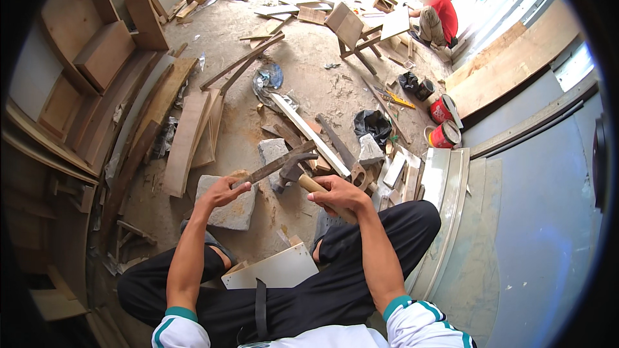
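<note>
While the left grip [230, 192] pinches a rough wooden strip [280, 160] near a grey concrete block [233, 212], the right grip [336, 196] clasps a claw hammer [291, 172] by its rounded wooden handle [311, 183].

A worker wears a white short-sleeved shirt [335, 337] edged in teal, with a broad teal cuff [180, 313] closing the left sleeve [182, 334] and more teal, alongside thin dark lines, marking the right sleeve [422, 330]. Loose, plain black trousers [316, 303] cover the legs, and a narrow dark strap [260, 309] hangs at the waist. Grey shoes, the right shoe [326, 222] dotted with holes, complete the outfit; left hand [225, 192] and right hand [340, 194] are bare.
</note>
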A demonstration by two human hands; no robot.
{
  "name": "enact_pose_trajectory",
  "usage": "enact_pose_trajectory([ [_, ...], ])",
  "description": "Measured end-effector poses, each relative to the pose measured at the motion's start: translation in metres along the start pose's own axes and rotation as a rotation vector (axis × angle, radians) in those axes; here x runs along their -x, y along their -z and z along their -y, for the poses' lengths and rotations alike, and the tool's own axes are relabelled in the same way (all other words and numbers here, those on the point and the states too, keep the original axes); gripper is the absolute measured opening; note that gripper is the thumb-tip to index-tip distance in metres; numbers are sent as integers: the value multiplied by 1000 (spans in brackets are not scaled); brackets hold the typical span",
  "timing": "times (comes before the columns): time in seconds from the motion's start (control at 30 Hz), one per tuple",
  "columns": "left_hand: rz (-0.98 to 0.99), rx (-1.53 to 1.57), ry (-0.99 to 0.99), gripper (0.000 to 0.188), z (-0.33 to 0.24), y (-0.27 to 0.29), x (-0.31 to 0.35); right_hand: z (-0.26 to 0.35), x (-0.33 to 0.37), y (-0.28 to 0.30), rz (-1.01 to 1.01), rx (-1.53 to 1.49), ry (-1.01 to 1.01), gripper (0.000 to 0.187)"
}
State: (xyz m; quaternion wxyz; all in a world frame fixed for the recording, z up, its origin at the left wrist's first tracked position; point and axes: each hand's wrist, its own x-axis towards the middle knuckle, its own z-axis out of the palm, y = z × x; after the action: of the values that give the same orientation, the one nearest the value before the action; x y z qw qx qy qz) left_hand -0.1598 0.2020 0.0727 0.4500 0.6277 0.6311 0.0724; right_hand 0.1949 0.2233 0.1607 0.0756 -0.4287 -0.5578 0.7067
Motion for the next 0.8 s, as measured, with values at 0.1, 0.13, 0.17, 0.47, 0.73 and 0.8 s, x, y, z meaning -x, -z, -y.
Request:
enact_pose_trajectory([
  [0.1,-4,47,12,57,-5,6,8,-1,0,2,14,-12,2,25],
  [0.13,7,39,23,56,-5,7,7,1,1,2,7,-9,-5,25],
  [0.17,15,31,36,55,-5,9,8,3,2,2,4,-4,-11,25],
  [0.47,-15,12,29,53,8,9,6,0,-2,4,-4,-20,-8,25],
  [0.73,-4,102,22,53,5,2,7,1,-3,4,-81,-57,20,25],
  [0.8,0,91,19,53,4,3,6,-1,-4,7,-66,-47,15,25],
])
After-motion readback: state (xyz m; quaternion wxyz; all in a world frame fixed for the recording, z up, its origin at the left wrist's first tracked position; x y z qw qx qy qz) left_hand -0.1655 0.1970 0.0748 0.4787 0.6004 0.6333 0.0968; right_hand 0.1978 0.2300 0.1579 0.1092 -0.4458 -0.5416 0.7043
